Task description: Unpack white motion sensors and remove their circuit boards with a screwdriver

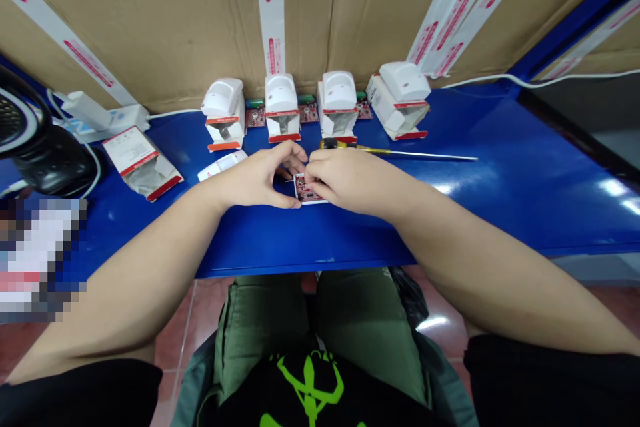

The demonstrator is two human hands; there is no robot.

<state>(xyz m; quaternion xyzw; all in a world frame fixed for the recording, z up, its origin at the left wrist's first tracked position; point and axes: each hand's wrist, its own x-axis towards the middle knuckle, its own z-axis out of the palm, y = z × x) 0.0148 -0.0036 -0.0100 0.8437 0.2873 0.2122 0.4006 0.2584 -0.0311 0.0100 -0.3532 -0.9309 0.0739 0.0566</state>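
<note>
A small red circuit board [307,191] lies low between my hands, its far part hidden by my fingers. My right hand [345,177] pinches it from the right with its fingertips. My left hand [260,180] curves around the board's left side, and I cannot tell whether it grips the board. A white plastic sensor cover [223,165] lies just beyond my left hand. Behind my right hand is a screwdriver [395,151] with a black and yellow handle and a long steel shaft, pointing right.
Several white sensor housings [281,95] stand on open white boxes along the back of the blue workbench [500,193]. Red circuit boards [309,112] lie between them. An open box [143,163] lies at left, near a black fan [45,147] and a white power strip [103,117]. Cardboard with taped seams backs the bench.
</note>
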